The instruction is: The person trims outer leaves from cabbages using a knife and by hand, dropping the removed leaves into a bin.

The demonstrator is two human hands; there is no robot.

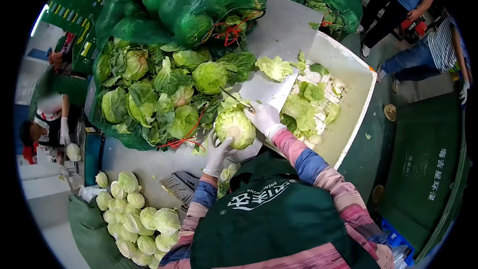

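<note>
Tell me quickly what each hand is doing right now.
Left hand: curled against a trimmed cabbage, thumb on its cut base.
Right hand: closed on what looks like a slim knife.

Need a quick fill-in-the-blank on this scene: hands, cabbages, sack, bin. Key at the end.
1. The right hand grips a thin tool, while the left hand touches a round green ____.
2. Both hands wear ____ gloves.
3. The mesh of the large sack is coloured ____.
4. In the picture, the pale bin with loose leaves stands to the ____ of the sack.

Missing words: cabbage; white; green; right
</note>
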